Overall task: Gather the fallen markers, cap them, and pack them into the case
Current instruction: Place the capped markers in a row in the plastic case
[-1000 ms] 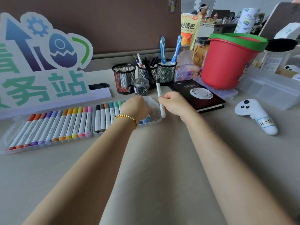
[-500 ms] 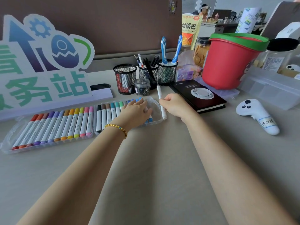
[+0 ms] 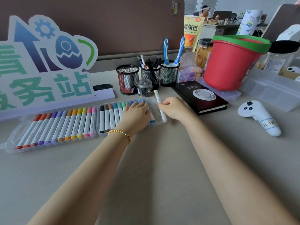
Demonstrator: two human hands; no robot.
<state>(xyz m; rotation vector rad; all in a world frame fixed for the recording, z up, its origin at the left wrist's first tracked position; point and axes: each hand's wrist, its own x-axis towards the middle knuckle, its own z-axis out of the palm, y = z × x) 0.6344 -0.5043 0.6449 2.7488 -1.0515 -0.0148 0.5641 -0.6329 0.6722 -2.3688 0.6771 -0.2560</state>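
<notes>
- Grey-beige desk (image 3: pixel 162 184) takes up most of view; clutter runs along the back edge.
- Clear plastic marker case (image 3: pixel 53 144) lies open in two trays. Left tray looks full, warm cols thru pink; right tray holds black, browns, teals, blues, w/ a free gap at its right end.
- Left hand (image 3: pixel 136 113), bead bracelet on wrist, lies flat over the blue markers (image 3: pixel 140 101) in the right tray, fingers spread & pressing down, not pinching anything.
- Right hand (image 3: pixel 172 108) is closed round a white marker (image 3: pixel 158 99), pinching mid-barrel; marker sits just beside the tray's right rim, top end pointing to the binder-clip jar (image 3: pixel 144 87).
- Step, my read: slot this last marker into the gap. Do it well: keep left hand holding the row tight to the left, line barrel up parallel w/ neighbours, lower flat, press till seated.
- Hard to tell: whether white marker's cap is fully on; its cap col isn't readable. Left hand hides several markers, so can't count the free slots. Case's far left corner is cut off by frame.
</notes>
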